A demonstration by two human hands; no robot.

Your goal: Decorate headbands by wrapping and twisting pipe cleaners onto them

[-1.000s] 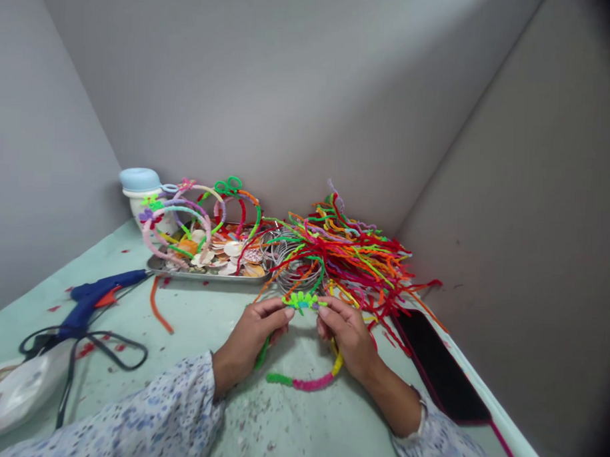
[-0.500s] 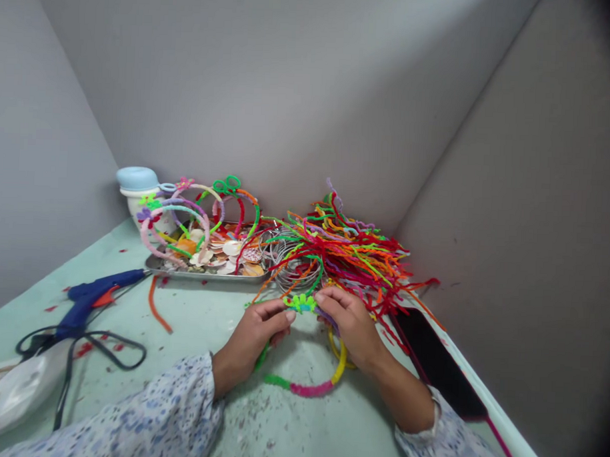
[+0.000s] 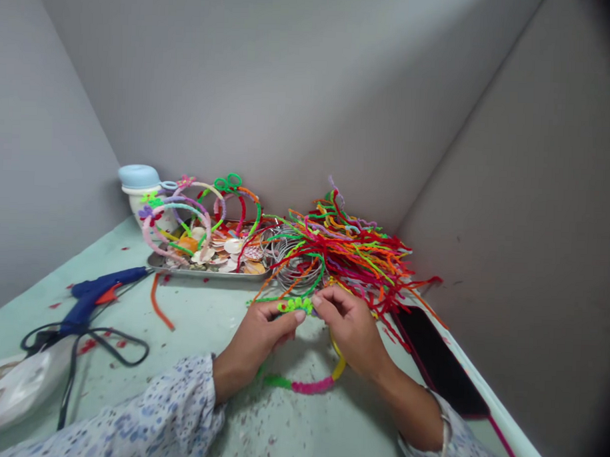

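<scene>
Between my hands is a headband (image 3: 313,385) wrapped in pipe cleaner, its curve showing green, pink and yellow stretches. Along its top runs a lime-green looped pipe cleaner (image 3: 296,305). My left hand (image 3: 261,337) is closed on the headband at the left of the loops, thumb pressed on the near side. My right hand (image 3: 351,330) pinches at the right end of the loops, fingertips together, and covers that part of the band. Just behind lies a heap of coloured pipe cleaners (image 3: 364,257), with bare wire hoops (image 3: 299,281) at its left.
Behind, a metal tray (image 3: 208,274) holds shells, with decorated headbands (image 3: 205,218) standing in it. A bottle with a blue lid (image 3: 139,177) is beside it. At left lie a blue glue gun (image 3: 90,297) with a cord and a plastic bag (image 3: 24,392); at right, a black phone (image 3: 443,360).
My hands have tilted the headband a little, and the lime-green loops have turned and shifted slightly left. The turquoise strip under them no longer shows. The view has moved slightly.
</scene>
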